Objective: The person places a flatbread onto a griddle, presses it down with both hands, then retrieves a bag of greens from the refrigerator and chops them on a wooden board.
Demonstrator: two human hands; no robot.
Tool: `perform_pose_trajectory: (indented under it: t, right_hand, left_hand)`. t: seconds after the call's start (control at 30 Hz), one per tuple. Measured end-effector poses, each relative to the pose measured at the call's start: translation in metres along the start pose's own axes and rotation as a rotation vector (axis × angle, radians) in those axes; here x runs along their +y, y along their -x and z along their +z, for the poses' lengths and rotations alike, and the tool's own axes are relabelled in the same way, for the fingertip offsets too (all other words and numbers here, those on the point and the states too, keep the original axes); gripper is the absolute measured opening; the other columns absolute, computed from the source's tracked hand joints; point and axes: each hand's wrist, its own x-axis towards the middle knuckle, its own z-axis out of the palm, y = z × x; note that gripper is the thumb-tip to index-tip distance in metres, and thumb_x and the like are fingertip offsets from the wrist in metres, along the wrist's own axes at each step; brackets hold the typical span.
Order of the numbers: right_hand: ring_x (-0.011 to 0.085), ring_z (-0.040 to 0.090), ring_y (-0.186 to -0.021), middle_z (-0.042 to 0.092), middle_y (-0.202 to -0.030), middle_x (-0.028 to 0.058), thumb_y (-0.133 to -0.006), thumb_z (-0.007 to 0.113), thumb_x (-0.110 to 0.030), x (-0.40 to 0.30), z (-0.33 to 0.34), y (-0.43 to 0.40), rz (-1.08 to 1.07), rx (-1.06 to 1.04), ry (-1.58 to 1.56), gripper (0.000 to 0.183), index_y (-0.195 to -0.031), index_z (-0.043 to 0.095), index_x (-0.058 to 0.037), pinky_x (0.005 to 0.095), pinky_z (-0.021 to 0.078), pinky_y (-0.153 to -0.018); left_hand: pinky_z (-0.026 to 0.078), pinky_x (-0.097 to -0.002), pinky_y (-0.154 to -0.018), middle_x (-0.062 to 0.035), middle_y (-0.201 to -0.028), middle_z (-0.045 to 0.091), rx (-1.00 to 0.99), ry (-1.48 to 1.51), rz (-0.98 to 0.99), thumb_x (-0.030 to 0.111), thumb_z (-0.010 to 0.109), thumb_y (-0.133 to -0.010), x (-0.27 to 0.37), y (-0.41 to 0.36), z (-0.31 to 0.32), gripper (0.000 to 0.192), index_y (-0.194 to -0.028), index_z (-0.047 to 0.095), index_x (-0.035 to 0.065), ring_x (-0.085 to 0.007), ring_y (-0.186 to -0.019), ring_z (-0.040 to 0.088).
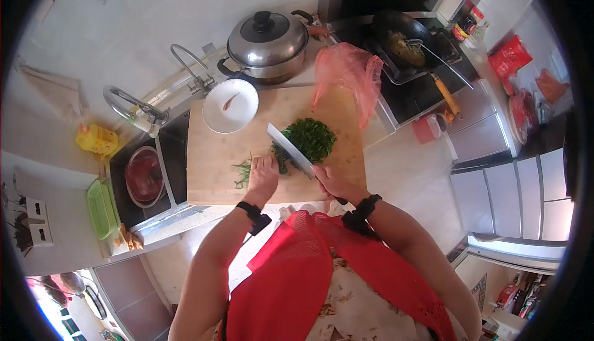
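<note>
On a wooden cutting board (213,174) lies a heap of chopped dark green leafy vegetable (310,139). My right hand (332,183) grips the handle of a kitchen cleaver (291,150), whose blade stands along the left side of the heap. To the blade's left, my left hand (264,174) presses a bunch of uncut greens onto the board with bent fingers. Thin green stems (242,175) stick out from under it on the left. A white plate (230,120) with a small reddish piece on it rests at the board's far left corner.
A lidded steel pot (269,49) stands behind the board. A pink plastic bag (348,74) hangs over its far right corner. To the right, a wok (403,39) with food and a spatula sits on the stove. The sink at left holds a bowl (145,176) under a faucet (139,107).
</note>
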Motion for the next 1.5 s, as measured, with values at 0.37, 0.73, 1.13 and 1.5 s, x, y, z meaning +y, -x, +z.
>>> perform_pose_trajectory:
  t: [0.37,0.73,1.13,1.5]
  right_hand:
    - [0.0123,0.046,-0.037,0.049,-0.051,0.0023,-0.103,0.039,-0.04,-0.017,-0.03,0.025,-0.048,0.044,-0.143,0.046,-0.075,0.049,-0.0051,0.0295,0.0391,-0.037]
    - [0.0121,0.047,-0.038,0.049,-0.052,0.0025,-0.104,0.039,-0.037,-0.013,-0.041,0.027,-0.034,0.07,-0.181,0.042,-0.08,0.051,-0.0047,0.0293,0.0392,-0.038]
    - [0.0109,0.05,-0.044,0.05,-0.057,0.0012,-0.104,0.038,-0.038,-0.015,-0.052,0.031,-0.008,0.081,-0.164,0.04,-0.089,0.054,-0.0045,0.0273,0.043,-0.042]
    - [0.0163,0.054,-0.043,0.055,-0.052,0.0052,-0.103,0.037,-0.043,-0.012,-0.041,0.025,-0.068,-0.065,0.071,0.05,-0.082,0.057,-0.0025,0.0332,0.045,-0.044]
  left_hand:
    - [0.033,-0.0507,-0.105,-0.0189,-0.125,0.047,-0.033,0.18,0.199,0.022,0.072,-0.068,-0.041,-0.04,-0.022,0.082,-0.139,0.038,-0.001,-0.0379,-0.118,0.044]
    - [0.045,-0.0445,-0.089,-0.0163,-0.108,0.053,-0.032,0.263,-0.39,0.011,0.063,-0.079,0.016,-0.01,0.009,0.034,-0.111,0.053,0.0017,-0.035,-0.103,0.051]
    - [0.024,-0.0515,-0.105,-0.0232,-0.135,0.036,0.027,0.428,-0.885,0.059,0.074,-0.064,0.099,-0.041,-0.009,0.112,-0.138,0.028,-0.0117,-0.0393,-0.124,0.033]
    - [0.029,-0.0502,-0.103,-0.014,-0.131,0.044,-0.075,0.291,-0.478,0.031,0.079,-0.067,0.048,-0.003,-0.007,0.092,-0.142,0.034,0.0012,-0.0328,-0.118,0.043]
